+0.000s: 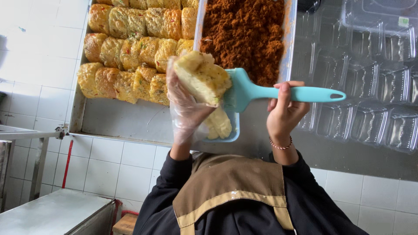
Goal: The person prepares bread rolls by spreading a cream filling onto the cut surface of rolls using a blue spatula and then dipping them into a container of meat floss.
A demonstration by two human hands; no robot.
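Note:
My left hand (185, 109), in a thin clear plastic glove, holds up a yellow herb-flecked bread roll (202, 77). My right hand (285, 113), bare with a beaded bracelet at the wrist, grips the handle of a teal silicone brush (257, 92). The brush head rests against the side of the roll. Just below the roll sits a small blue tub (226, 138) of pale yellow spread (219, 124), partly hidden by my gloved hand.
A steel tray (117, 124) holds several rows of similar rolls (130, 43). Beside it stands a steel pan (288, 43) of brown shredded floss (244, 35). Clear plastic clamshell boxes (370, 87) lie at the right. A steel table (52, 213) is at lower left.

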